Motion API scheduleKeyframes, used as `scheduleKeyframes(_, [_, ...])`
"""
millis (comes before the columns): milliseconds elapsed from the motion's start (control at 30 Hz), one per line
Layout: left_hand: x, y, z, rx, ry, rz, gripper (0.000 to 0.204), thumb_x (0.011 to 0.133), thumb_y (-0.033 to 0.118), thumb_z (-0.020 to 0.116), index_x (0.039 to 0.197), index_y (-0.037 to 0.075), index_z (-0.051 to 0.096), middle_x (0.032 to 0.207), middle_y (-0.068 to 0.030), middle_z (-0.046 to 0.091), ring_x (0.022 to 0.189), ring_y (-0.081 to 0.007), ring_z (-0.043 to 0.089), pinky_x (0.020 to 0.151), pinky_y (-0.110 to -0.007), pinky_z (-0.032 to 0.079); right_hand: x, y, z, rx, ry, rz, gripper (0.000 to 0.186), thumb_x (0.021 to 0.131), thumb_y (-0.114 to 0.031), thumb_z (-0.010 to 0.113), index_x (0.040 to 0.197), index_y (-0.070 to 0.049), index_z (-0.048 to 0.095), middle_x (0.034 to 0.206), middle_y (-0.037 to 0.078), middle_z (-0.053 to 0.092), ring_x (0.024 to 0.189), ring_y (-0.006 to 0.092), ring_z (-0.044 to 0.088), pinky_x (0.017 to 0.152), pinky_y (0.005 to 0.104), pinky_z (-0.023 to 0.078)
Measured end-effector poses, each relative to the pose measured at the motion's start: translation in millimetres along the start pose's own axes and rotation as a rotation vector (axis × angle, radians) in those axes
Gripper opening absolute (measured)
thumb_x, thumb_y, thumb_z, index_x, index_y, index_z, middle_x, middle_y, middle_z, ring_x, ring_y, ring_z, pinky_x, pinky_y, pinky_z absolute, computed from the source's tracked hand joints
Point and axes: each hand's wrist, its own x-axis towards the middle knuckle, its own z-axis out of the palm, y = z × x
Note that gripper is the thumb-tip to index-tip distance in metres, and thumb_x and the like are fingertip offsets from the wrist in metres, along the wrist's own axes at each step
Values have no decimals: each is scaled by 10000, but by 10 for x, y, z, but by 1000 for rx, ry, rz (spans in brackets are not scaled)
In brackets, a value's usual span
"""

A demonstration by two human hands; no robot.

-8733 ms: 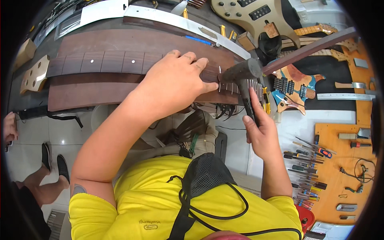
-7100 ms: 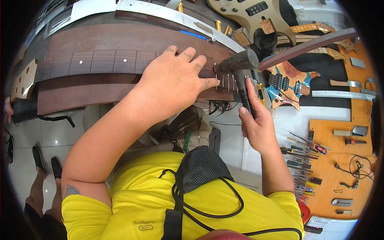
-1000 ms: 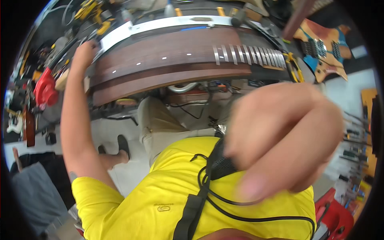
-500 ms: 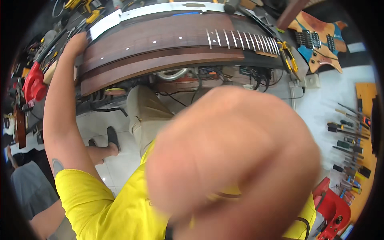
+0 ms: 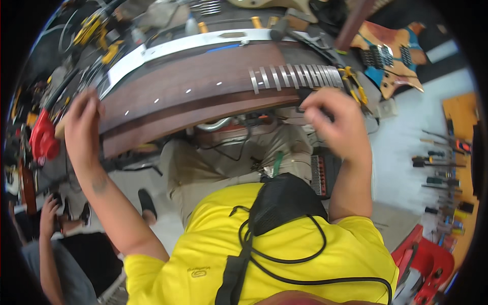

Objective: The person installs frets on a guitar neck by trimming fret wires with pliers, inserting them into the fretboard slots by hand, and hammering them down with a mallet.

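Note:
A long dark fretboard point(image 5: 173, 96) with small white dots lies lengthwise across the workbench. Metal frets point(image 5: 287, 76) cross its right part. My left hand point(image 5: 84, 124) is raised at the left end of the fretboard, fingers bent and blurred; I cannot tell whether they touch or hold anything. Close to the fretted end, my right hand point(image 5: 336, 122) hovers with fingers curled in and the thumb near the index finger. Whatever it may hold is hidden. Beneath and in front of the fretboard is a brown wooden board point(image 5: 137, 136).
Behind the boards runs a white strip point(image 5: 188, 43). Yellow-handled pliers point(image 5: 354, 86) and a guitar body point(image 5: 389, 58) are at the right. A red tool point(image 5: 44, 137) lies left. Hand tools hang on an orange rack point(image 5: 460, 117). Another person's arm point(image 5: 48, 254) shows lower left.
My right hand, large and blurred before the camera earlier, has moved down and away to the fretboard's right end. My left hand has lifted from the board's left end and come nearer me.

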Motion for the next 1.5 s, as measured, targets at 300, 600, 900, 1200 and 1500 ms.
scheduleKeyframes(300, [-1495, 15, 1137, -215, -486, -314, 164, 1028, -25, 594, 1174, -13, 667, 1010, -55, 701, 910, -127, 666, 823, -281, 522, -23, 1492, -724, -740, 40, 458, 308, 910, -202, 828, 1135, -3, 756, 1104, 227, 744, 1074, 384, 721, 957, 462, 559])
scheduleKeyframes(600, [-1447, 105, 1445, -205, -538, -298, 199, 1052, 17, 600, 1207, -42, 709, 979, -31, 687, 891, -95, 641, 819, -260, 519, -15, 1705, -837, -735, 199, 557, 338, 846, -132, 819, 1107, 57, 719, 1117, 271, 724, 1037, 420, 705, 928, 479, 574])
scheduleKeyframes(900, [-1042, 530, 1685, -208, -337, -150, 211, 1096, 61, 620, 1250, -41, 723, 908, 18, 635, 812, -51, 525, 738, -225, 432, -552, -10, -2, 714, -13, 411, 347, 828, 69, 609, 1150, -60, 612, 1241, 66, 626, 1087, 167, 612, 976, 350, 508])
scheduleKeyframes(1200, [-1026, 903, 1902, 253, -209, 374, 169, 979, -9, 692, 1124, -23, 776, 891, -171, 770, 730, -254, 732, 689, -347, 557, -397, -362, 500, 732, -452, 160, 509, 792, 94, 667, 1288, -13, 626, 1252, 71, 550, 1272, 234, 517, 1181, 366, 356])
scheduleKeyframes(1500, [-1092, 809, 1779, 310, -154, 500, 237, 972, -56, 681, 1178, -18, 791, 824, -94, 715, 698, -151, 636, 670, -272, 479, -365, -331, 635, 773, -453, 226, 619, 803, 111, 669, 1410, 12, 596, 1413, 95, 520, 1420, 220, 466, 1231, 370, 313])
